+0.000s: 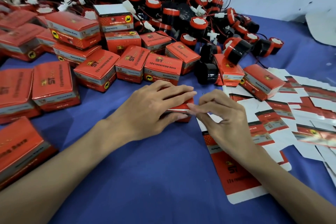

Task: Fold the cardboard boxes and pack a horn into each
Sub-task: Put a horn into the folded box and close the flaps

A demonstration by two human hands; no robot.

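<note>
A small red cardboard box sits on the blue cloth in the middle of the view. My left hand lies over its top, fingers spread across it and thumb curled along its near side. My right hand is at the box's right end, its fingertips pinching the end flap. Most of the box is hidden under my left hand. A big heap of black-and-red horns with wires lies at the back. Flat unfolded box blanks lie to the right.
Several closed red boxes are stacked and scattered across the left and centre. More flat blanks cover the right side. A packed box sits on them. The blue cloth shows in front of me.
</note>
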